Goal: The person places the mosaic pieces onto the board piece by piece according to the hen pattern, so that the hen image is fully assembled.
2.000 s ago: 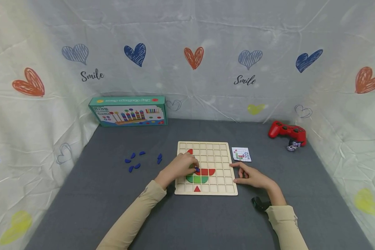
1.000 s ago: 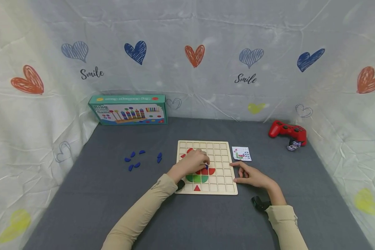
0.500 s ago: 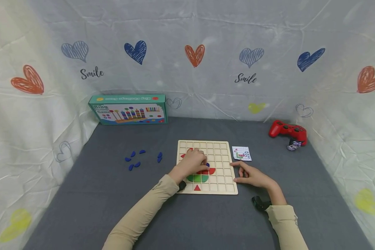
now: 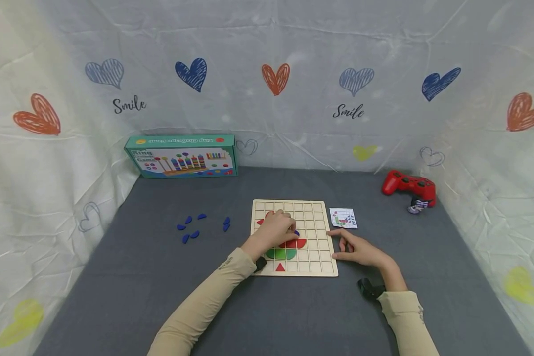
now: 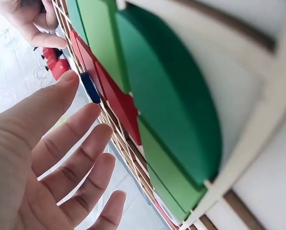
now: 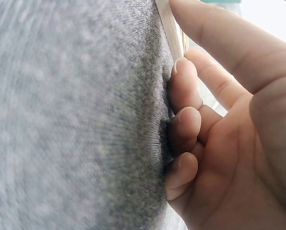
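In the head view, the left hand (image 4: 276, 230) is over the wooden grid board (image 4: 318, 269) and pinches a small blue half-round piece (image 4: 297, 233). The left wrist view has the blue piece (image 5: 90, 88) between the tips of thumb and index finger, just behind the red row (image 5: 111, 93). Green pieces (image 4: 281, 254) lie in front of that row, a red triangle (image 4: 280, 267) nearer the front edge. More red pieces are partly hidden behind the left hand. Thumb and extended index finger of the right hand (image 4: 360, 251) touch the board's right edge; its other fingers are curled.
Several blue half-round pieces (image 4: 195, 234) lie on the grey cloth left of the board. A pattern card (image 4: 343, 218) is right of it. At the back stand a game box (image 4: 182, 157) on the left and a red game controller (image 4: 408, 186) on the right.
The left hand has moved right across the board with the blue piece, then stayed nearly still over the last half second. The right hand has kept its place at the board's edge.
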`<state>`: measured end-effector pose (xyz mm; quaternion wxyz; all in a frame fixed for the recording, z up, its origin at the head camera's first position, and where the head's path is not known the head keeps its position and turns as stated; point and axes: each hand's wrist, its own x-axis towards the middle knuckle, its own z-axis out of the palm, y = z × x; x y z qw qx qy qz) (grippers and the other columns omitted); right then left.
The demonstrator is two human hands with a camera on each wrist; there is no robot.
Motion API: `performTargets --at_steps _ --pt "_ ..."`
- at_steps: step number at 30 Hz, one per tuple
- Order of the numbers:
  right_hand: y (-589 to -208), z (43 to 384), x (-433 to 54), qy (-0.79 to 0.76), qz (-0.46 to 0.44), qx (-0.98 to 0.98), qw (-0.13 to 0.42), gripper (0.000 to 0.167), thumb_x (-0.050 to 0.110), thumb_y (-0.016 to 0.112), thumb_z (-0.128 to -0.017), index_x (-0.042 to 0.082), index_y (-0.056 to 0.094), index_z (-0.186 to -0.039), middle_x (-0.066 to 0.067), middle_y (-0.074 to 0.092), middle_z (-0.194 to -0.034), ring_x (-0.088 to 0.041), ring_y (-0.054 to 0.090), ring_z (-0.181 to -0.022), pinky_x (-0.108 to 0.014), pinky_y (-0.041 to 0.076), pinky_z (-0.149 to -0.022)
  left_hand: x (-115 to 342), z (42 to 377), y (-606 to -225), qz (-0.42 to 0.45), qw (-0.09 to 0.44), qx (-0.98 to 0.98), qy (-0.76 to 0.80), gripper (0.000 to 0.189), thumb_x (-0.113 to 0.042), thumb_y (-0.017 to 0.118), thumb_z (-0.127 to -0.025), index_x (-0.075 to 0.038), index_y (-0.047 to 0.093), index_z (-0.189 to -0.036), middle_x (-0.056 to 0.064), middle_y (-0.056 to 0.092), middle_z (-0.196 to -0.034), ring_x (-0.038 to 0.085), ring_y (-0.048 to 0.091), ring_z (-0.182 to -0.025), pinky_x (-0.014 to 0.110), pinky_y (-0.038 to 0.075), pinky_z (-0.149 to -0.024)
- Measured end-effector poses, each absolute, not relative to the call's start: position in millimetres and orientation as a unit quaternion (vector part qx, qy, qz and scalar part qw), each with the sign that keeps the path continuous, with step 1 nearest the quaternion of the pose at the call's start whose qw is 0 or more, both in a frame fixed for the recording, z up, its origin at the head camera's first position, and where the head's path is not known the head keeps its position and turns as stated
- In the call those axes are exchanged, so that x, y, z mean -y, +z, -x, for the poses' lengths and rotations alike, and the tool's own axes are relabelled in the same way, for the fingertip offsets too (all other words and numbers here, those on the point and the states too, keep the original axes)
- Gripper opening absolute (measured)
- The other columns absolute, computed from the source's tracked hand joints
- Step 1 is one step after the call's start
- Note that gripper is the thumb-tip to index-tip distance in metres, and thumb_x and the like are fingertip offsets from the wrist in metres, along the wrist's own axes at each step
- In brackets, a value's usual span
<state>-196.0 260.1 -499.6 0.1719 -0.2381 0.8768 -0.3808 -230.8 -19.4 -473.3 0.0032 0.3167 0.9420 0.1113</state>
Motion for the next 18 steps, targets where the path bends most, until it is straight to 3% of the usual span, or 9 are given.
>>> performTargets --at_steps 6,18 --pt "-501.4 197.1 -260.6 -0.381 0.233 -0.878 0.175 0.057 0.032 0.069 -0.083 0.016 0.045 -0.132 0.001 0.047 -0.079 -0.006 0.038 -0.059 -0.021 0.033 -0.052 16.9 230.6 -472.0 -0.318 0.021 -0.94 0.119 0.022 -0.039 0.069 -0.082 -0.019 0.072 -0.09 -0.004 0.063 -0.088 0.016 0.052 -0.082 0.032 0.043 -0.071" --pt "-500.5 197.1 -260.7 -0.381 0.243 -0.876 0.169 0.056 0.03 0.069 -0.084 0.016 0.045 -0.132 0.001 0.048 -0.078 -0.005 0.038 -0.056 -0.02 0.034 -0.05 10.8 231.4 -475.9 -0.336 0.025 -0.935 0.109 0.019 -0.035 0.068 -0.083 -0.021 0.073 -0.096 -0.004 0.063 -0.095 0.016 0.053 -0.089 0.038 0.044 -0.081"
